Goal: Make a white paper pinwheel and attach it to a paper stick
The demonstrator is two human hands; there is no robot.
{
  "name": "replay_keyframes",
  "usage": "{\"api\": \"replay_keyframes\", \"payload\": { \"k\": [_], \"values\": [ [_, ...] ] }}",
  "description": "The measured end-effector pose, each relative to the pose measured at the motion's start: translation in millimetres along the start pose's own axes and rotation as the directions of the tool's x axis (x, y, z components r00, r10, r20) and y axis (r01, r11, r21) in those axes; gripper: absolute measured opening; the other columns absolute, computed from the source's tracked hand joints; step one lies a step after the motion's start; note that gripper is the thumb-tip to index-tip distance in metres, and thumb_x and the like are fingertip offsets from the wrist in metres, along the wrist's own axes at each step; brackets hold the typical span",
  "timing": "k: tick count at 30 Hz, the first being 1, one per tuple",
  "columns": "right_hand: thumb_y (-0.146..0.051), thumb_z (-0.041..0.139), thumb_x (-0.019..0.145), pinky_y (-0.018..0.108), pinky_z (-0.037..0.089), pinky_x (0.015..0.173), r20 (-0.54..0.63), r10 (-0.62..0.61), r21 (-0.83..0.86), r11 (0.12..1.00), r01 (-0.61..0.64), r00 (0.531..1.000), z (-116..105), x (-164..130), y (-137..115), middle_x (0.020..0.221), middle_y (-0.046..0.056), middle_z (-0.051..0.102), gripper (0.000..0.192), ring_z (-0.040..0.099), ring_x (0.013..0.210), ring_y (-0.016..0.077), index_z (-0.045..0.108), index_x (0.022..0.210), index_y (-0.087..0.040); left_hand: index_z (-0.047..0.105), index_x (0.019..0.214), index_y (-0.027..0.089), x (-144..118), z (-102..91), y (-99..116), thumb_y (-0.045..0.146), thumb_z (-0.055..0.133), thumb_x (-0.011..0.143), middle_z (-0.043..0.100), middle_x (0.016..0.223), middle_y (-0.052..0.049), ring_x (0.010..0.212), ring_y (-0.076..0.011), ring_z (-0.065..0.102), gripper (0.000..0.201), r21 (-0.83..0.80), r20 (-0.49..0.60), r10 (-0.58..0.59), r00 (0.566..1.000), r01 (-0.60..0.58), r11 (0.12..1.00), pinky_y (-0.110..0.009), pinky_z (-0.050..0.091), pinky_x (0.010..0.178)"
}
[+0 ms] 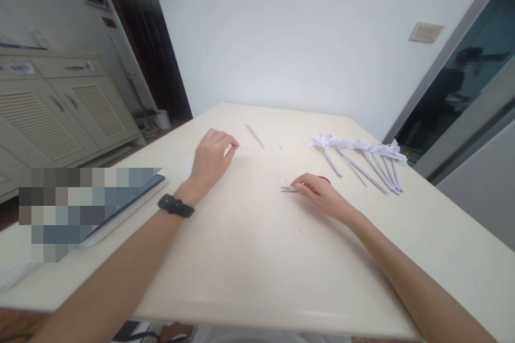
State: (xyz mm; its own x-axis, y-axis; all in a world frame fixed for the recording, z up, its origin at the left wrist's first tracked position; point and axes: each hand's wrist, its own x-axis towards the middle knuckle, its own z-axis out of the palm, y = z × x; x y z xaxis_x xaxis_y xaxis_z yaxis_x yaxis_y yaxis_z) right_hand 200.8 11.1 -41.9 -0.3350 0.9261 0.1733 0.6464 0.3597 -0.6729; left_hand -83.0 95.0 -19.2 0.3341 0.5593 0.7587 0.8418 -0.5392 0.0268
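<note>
My left hand [211,158] rests on the cream table [249,257], fingertips pinched on a thin white paper strip [243,147] that lies flat toward the right. A black watch sits on that wrist. My right hand [317,190] lies over a pair of scissors [290,188] with red handles; the metal blades stick out to the left of the fingers. A rolled white paper stick [255,135] lies beyond the left hand. Small paper scraps [281,177] lie between the hands.
Several white paper flowers on rolled stems [362,158] lie in a row at the right of the table. A tablet [120,203] lies near the left edge. A cabinet [60,112] stands at the left, a glass door at the right.
</note>
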Motion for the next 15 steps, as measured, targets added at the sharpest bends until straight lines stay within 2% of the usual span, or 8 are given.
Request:
{"api": "replay_keyframes", "payload": {
  "k": [2, 3, 5, 6, 10, 15],
  "values": [
    [-0.047, 0.031, 0.094, 0.029, 0.043, 0.072, 0.003, 0.054, 0.230, 0.972, -0.053, 0.999, -3, 0, -3, 0.099, 0.006, 0.063, 0.041, 0.057, 0.081, 0.0150, 0.061, 0.099, -0.020, 0.059, 0.084, 0.016, -3, 1.0, 28, 0.017, 0.049, 0.087, 0.063, 0.088, -0.006, 0.090, -0.0205, 0.052, 0.011, -0.106, -0.003, 0.155, 0.988, -0.154, 0.982, -0.035, 0.043, 0.082],
    [-0.050, 0.029, 0.093, 0.028, 0.044, 0.071, 0.016, 0.082, 0.329, 0.941, -0.083, 0.996, -4, 0, -4, 0.100, 0.006, 0.063, 0.045, 0.057, 0.080, 0.0144, 0.061, 0.101, -0.020, 0.059, 0.083, 0.016, -6, 1.7, 43, 0.015, 0.047, 0.088, 0.063, 0.086, -0.005, 0.088, -0.0199, 0.052, 0.012, -0.137, 0.023, 0.257, 0.966, -0.252, 0.958, -0.034, 0.043, 0.079],
    [-0.054, 0.031, 0.092, 0.028, 0.045, 0.071, 0.046, 0.141, 0.453, 0.880, -0.146, 0.989, -7, 1, -5, 0.101, 0.007, 0.063, 0.048, 0.057, 0.078, 0.0134, 0.061, 0.103, -0.019, 0.058, 0.084, 0.016, -13, 2.6, 70, 0.012, 0.045, 0.089, 0.063, 0.084, -0.005, 0.086, -0.0190, 0.052, 0.015, -0.190, 0.094, 0.466, 0.880, -0.443, 0.876, -0.033, 0.042, 0.074],
    [-0.054, 0.034, 0.091, 0.027, 0.045, 0.071, 0.063, 0.171, 0.479, 0.859, -0.180, 0.983, -7, 1, -4, 0.100, 0.006, 0.064, 0.046, 0.057, 0.077, 0.0130, 0.061, 0.104, -0.020, 0.058, 0.083, 0.015, -16, 2.7, 81, 0.011, 0.044, 0.089, 0.064, 0.085, -0.005, 0.086, -0.0185, 0.052, 0.016, -0.218, 0.097, 0.525, 0.846, -0.497, 0.840, -0.033, 0.042, 0.073],
    [-0.051, 0.050, 0.085, 0.027, 0.046, 0.071, 0.145, 0.255, 0.508, 0.810, -0.293, 0.956, -7, 1, -3, 0.102, 0.005, 0.065, 0.036, 0.060, 0.079, 0.0130, 0.061, 0.103, -0.021, 0.056, 0.082, 0.015, -29, 1.3, 109, 0.007, 0.045, 0.088, 0.065, 0.087, -0.005, 0.087, -0.0175, 0.054, 0.015, -0.277, 0.019, 0.612, 0.791, -0.584, 0.763, -0.032, 0.042, 0.074],
    [-0.050, 0.055, 0.083, 0.028, 0.047, 0.078, 0.165, 0.229, 0.501, 0.818, -0.282, 0.959, -6, -1, -9, 0.109, 0.005, 0.062, 0.033, 0.060, 0.093, 0.0161, 0.061, 0.101, -0.022, 0.056, 0.085, 0.015, -33, 0.5, 111, 0.006, 0.052, 0.085, 0.067, 0.088, -0.004, 0.088, -0.0169, 0.055, 0.010, -0.301, -0.142, 0.614, 0.777, -0.625, 0.721, -0.032, 0.044, 0.076]
  ]
}}
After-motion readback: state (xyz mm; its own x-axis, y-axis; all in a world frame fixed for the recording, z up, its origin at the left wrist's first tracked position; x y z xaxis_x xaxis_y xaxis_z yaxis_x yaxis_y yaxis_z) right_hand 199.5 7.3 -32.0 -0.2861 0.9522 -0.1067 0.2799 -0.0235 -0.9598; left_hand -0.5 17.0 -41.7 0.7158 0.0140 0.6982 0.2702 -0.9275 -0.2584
